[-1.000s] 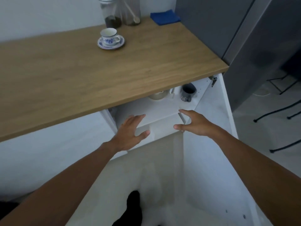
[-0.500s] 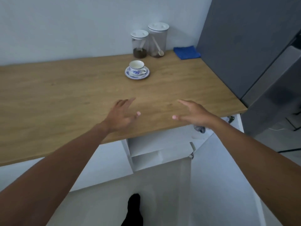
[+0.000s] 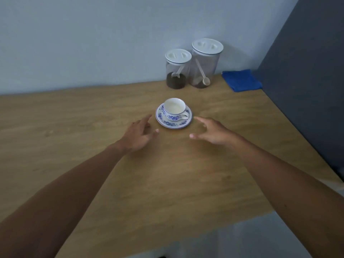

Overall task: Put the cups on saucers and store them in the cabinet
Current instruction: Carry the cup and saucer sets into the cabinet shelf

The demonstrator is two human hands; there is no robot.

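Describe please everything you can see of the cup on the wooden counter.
The cup is white, apparently ceramic, with a blue floral band around its lower wall. It stands upright and empty, its handle pointing to the right. It sits centred on a matching saucer, which rests on the counter. Nothing else touches it: the left hand and right hand are open on either side, apart from it.

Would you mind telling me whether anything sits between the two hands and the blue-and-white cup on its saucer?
Nothing visible does. The left hand and right hand are open on either side of the blue-patterned white saucer carrying the white floral cup, with only bare wooden countertop between. The jars and cloth lie behind it.
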